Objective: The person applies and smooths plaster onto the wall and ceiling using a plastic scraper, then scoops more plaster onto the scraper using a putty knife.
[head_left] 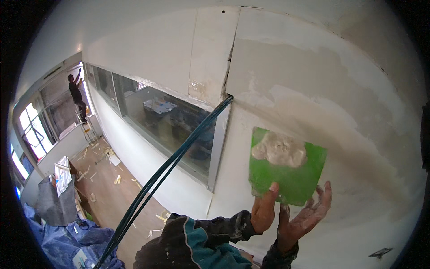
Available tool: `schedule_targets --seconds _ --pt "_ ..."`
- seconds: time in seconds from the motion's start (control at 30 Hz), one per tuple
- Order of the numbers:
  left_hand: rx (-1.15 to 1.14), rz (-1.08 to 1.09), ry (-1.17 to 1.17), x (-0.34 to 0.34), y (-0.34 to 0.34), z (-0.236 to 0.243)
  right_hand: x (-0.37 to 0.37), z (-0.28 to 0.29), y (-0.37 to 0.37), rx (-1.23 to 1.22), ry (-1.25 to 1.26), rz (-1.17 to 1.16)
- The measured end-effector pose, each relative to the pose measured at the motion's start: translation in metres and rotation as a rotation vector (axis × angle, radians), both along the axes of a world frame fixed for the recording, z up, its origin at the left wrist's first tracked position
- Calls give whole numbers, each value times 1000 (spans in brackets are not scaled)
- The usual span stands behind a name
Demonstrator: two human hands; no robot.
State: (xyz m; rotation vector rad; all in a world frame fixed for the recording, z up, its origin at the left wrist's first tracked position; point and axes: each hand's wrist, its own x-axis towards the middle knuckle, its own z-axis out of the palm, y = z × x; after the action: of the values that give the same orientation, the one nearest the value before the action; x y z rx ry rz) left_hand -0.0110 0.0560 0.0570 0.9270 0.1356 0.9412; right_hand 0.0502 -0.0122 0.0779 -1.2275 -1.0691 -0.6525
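Observation:
My left hand (263, 210) grips the lower edge of a square green board (286, 179), its thumb on the face. A lump of pale, wet compound (280, 150) sits on the board's upper part. My right hand (304, 217) is just below and beside the board's lower right corner, fingers spread and curved, dusted white; whether its thumb touches the board is unclear. The wall (363, 188) behind has patches of smoothed compound and an open crack above a bundle of dark cables (179, 154), which runs down past my left side.
An interior window (161, 125) runs along the wall. At far left a person (75, 94) stands on a ladder (88, 132) by windows. The floor (107, 179) below has scattered scraps. Blue sheeting (67, 242) and grey sheet material (51, 201) lie at lower left.

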Motion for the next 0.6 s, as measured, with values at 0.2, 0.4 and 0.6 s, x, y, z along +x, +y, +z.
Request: schedule_targets --seconds 0.2,0.4,0.6 --pt "183 266 -142 2 26 15 6 55 24 -356 -656 -234" --pt "-116 285 -513 7 47 41 6 83 64 -379 -830 -150" --pt "535 908 117 3 100 32 -5 115 99 -419 -971 -243"
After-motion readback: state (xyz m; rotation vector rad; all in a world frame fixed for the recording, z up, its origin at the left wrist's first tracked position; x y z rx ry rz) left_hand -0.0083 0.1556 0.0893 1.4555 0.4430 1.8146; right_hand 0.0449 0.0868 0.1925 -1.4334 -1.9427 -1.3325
